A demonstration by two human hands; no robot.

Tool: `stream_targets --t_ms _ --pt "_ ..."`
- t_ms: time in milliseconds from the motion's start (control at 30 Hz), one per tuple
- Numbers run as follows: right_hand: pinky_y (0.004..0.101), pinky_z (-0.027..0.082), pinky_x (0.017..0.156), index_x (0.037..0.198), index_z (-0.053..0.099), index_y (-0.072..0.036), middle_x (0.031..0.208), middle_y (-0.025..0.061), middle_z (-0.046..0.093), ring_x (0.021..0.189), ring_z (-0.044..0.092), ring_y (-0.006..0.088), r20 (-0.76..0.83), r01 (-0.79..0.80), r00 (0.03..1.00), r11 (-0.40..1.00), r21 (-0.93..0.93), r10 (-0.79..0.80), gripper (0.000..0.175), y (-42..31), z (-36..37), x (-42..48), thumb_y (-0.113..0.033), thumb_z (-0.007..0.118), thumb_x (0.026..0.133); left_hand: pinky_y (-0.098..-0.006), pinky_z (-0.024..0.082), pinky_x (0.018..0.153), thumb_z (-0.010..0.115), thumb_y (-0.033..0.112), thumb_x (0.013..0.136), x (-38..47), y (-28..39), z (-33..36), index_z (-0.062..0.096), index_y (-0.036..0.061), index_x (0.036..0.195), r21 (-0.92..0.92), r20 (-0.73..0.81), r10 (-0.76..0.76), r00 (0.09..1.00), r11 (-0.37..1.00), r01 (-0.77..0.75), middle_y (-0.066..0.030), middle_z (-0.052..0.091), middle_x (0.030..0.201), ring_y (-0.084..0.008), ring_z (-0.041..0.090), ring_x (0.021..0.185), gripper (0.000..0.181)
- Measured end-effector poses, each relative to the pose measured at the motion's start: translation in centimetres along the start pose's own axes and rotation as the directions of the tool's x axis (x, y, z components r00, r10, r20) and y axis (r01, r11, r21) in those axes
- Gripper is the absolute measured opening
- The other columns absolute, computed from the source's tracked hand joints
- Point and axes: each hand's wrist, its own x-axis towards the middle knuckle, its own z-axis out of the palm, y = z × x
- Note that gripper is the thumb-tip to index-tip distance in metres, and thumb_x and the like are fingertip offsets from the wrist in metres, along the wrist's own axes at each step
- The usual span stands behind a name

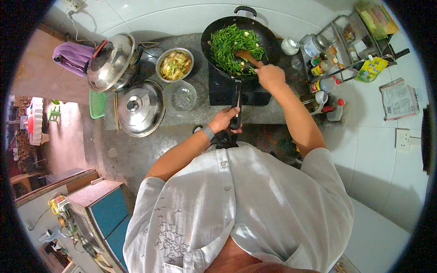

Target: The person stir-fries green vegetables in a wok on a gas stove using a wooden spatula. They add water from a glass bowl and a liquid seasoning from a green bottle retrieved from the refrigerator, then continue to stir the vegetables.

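My left hand (225, 120) is closed around the black handle (236, 99) of a dark wok (273, 36). Chopped green vegetables (223, 44) with pale pieces that look like garlic fill much of the wok. In my right hand (271, 76) is a wooden spatula (251, 58), its blade lying among the greens. Beneath the wok is a black cooktop (222, 92), partly covered by it. Left of the wok stands a metal bowl (157, 68) of cooked, pale yellow-green food, with a clear bowl (180, 97) holding a few green scraps in front of it.
A domed steel lid (143, 112), chopsticks (116, 112), a lidded pot (114, 65) and a green basket (97, 104) occupy the counter's left. On the right are a glass jar (290, 46), a white ladle (320, 100), several seasoning bottles (327, 85) and a metal rack (336, 30).
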Motion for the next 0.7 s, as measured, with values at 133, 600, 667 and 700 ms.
stream_targets --t_ms 133,600,667,700 --pt "0.0477 0.05 0.067 0.092 0.064 -0.014 0.085 0.0138 0.064 0.078 0.062 0.0345 0.0 0.094 0.996 0.993 0.068 -0.095 0.022 2.6 -1.0 0.4 -0.024 0.044 0.086 -0.0314 0.05 0.049 0.048 0.039 0.09 0.5 -0.2 -0.5 0.054 0.001 0.094 0.059 0.038 0.008 0.999 0.998 -0.01 -0.0141 0.063 0.077 -0.0229 0.06 0.052 0.039" --pt "0.0467 0.048 0.072 0.1 0.061 -0.006 0.087 0.0149 0.063 0.082 0.06 0.0376 -0.166 0.138 0.982 0.944 0.301 -0.091 0.028 3.2 0.2 1.4 -0.023 0.041 0.089 -0.0372 0.052 0.049 0.051 0.036 0.089 1.1 -0.4 -1.0 0.046 -0.0027 0.099 0.058 0.066 0.043 0.997 0.997 -0.047 -0.0163 0.06 0.072 -0.0275 0.062 0.057 0.041" --pt "0.0464 0.047 0.071 0.107 0.059 -0.01 0.085 0.0154 0.063 0.08 0.06 0.0376 -0.125 0.064 0.992 0.879 0.472 -0.005 0.03 4.1 -1.6 0.2 -0.026 0.041 0.09 -0.0373 0.052 0.05 0.051 0.035 0.089 1.2 -0.3 -1.1 0.047 -0.0029 0.098 0.032 0.089 0.017 0.996 0.999 -0.02 -0.0169 0.06 0.073 -0.0273 0.062 0.059 0.039" --pt "0.0462 0.047 0.071 0.11 0.059 -0.011 0.084 0.0157 0.063 0.079 0.06 0.0376 -0.101 0.025 0.994 0.834 0.551 0.036 0.032 4.1 -2.7 -0.5 -0.028 0.04 0.091 -0.0355 0.051 0.054 0.05 0.036 0.089 1.1 -0.2 -1.1 0.051 -0.002 0.096 0.09 0.062 0.043 0.997 0.995 -0.049 -0.015 0.062 0.075 -0.0247 0.062 0.06 0.039"
